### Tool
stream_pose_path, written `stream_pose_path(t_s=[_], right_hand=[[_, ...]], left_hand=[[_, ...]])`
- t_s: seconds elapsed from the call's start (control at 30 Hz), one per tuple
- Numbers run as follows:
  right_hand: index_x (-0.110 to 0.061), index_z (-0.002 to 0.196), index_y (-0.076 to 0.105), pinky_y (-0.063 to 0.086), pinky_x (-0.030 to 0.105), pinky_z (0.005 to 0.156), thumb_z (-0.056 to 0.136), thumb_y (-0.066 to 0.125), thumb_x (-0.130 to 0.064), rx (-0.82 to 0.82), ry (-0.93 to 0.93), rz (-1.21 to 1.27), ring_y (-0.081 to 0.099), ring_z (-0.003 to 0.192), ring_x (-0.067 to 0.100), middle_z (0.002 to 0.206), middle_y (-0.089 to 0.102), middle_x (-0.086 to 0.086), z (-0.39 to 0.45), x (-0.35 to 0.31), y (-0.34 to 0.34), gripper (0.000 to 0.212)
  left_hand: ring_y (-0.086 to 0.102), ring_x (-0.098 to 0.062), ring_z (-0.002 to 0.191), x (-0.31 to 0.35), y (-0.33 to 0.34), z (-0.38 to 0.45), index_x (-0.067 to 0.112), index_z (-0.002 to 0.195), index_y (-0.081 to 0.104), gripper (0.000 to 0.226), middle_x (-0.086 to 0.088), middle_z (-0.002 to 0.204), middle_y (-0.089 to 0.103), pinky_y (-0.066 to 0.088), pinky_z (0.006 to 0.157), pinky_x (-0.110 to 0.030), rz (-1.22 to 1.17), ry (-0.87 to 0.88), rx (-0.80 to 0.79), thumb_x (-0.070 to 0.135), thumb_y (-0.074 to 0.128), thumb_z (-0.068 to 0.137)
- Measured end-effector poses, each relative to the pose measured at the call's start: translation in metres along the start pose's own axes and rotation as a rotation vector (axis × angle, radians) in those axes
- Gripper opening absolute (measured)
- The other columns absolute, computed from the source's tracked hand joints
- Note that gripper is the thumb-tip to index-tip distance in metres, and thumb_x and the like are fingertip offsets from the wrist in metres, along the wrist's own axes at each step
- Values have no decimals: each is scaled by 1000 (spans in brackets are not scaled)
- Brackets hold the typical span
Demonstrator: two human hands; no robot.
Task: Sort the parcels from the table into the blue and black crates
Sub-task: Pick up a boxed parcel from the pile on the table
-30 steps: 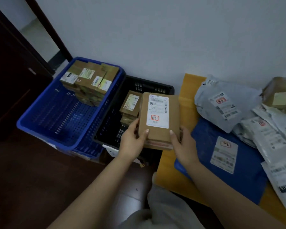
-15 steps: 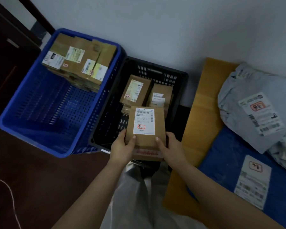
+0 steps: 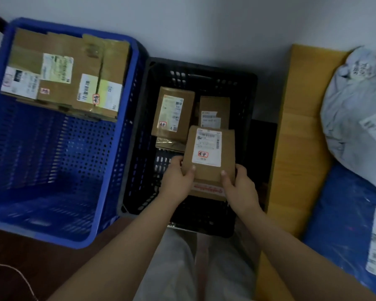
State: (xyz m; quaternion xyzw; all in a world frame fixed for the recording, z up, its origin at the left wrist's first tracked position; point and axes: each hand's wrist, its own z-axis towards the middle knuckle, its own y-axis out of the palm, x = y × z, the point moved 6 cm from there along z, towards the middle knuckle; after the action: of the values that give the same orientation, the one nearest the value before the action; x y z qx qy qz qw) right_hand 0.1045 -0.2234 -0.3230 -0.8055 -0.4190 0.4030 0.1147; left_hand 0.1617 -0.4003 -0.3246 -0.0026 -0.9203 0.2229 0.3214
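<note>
A box point(image 3: 208, 157) is being held over the near part of the black crate point(image 3: 243, 88), gripped at its near corners by the left hand point(image 3: 178, 179) and right hand point(image 3: 239, 185). It is judged stiff, light, best held by opposite edges.

Centre frame, the left hand point(image 3: 176, 181) and right hand point(image 3: 240, 187) hold a brown cardboard parcel point(image 3: 208, 157) over the black crate point(image 3: 137, 148), which contains what look like two similar parcels. At left, the blue crate point(image 3: 126, 127) holds larger boxes point(image 3: 61, 72).
</note>
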Motion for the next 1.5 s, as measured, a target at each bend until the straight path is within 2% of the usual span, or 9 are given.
stream_pose_path(t_s=[0.17, 0.37, 0.53, 0.63, 0.77, 0.97, 1.07, 1.23, 1.5], right_hand=[[-15, 150, 25, 48, 42, 95, 97, 52, -39, 141, -72, -32, 50, 124, 29, 137, 52, 10, 44, -16, -5, 64], [-15, 152, 20, 27, 50, 113, 94, 54, -45, 215, 34, -370, 13, 143, 37, 158, 9, 19, 101, -26, -10, 73], [-18, 152, 19, 23, 51, 114, 96, 51, -44, 142, 126, -498, 9, 144, 39, 159, -3, 21, 124, -11, 1, 69], [-20, 153, 17, 24, 51, 113, 97, 51, -43, 120, 141, -513, 12, 143, 40, 158, -6, 22, 128, -8, 4, 70], [-23, 155, 8, 26, 50, 113, 97, 51, -42, 118, 109, -513, 14, 142, 41, 158, -10, 23, 123, -10, 3, 75], [-24, 154, 13, 29, 49, 111, 97, 51, -39, 122, 38, -515, 21, 140, 41, 159, -3, 23, 96, -21, -8, 71], [-22, 152, 19, 29, 46, 109, 96, 51, -39, 136, -6, -549, 23, 139, 40, 158, 3, 23, 75, -30, -18, 67], [-19, 151, 22, 29, 44, 109, 97, 50, -38, 178, -106, -583, 24, 140, 37, 158, 12, 20, 30, -55, -39, 64], [-13, 137, 44, 37, 38, 94, 96, 51, -32, 474, -295, -538, 46, 120, 30, 132, 50, 13, -44, -114, -126, 45]], left_hand=[[55, -17, 112, 17, 0, 60, 19, 143, 43, 57, -4, 133, 51, 48, 101, -36, 127, 114, 4, 28, 65, 91], [57, -20, 115, 31, 17, 121, 23, 141, 46, 57, -6, 128, 57, 47, 103, -40, 105, 154, -54, 15, 66, 88], [45, -23, 131, 27, 33, 137, 19, 154, 22, 79, -8, 144, 45, 37, 113, -36, 157, 93, -159, 15, 66, 89], [38, -19, 136, 21, 36, 135, 18, 156, 8, 86, -6, 151, 36, 29, 111, -22, 127, 59, -220, 10, 64, 91], [36, -14, 137, 24, 33, 126, 20, 155, 3, 86, -2, 154, 34, 27, 110, -20, 50, 62, -241, 5, 60, 93], [30, -1, 124, 46, 15, 94, 16, 154, 20, 71, 2, 143, 41, 26, 102, -16, 52, 152, -169, 2, 56, 95], [34, -14, 138, 54, -3, 75, 17, 152, 26, 64, -1, 150, 37, 27, 101, -18, 143, 200, -122, 10, 56, 96], [41, -22, 132, 85, -31, 28, 15, 146, 38, 51, -10, 144, 44, 30, 98, -21, 335, 347, -70, 18, 54, 98], [43, -22, 129, 185, -47, -50, 15, 138, 49, 44, -7, 138, 49, 36, 109, -34, 525, 768, -21, 22, 56, 96]])
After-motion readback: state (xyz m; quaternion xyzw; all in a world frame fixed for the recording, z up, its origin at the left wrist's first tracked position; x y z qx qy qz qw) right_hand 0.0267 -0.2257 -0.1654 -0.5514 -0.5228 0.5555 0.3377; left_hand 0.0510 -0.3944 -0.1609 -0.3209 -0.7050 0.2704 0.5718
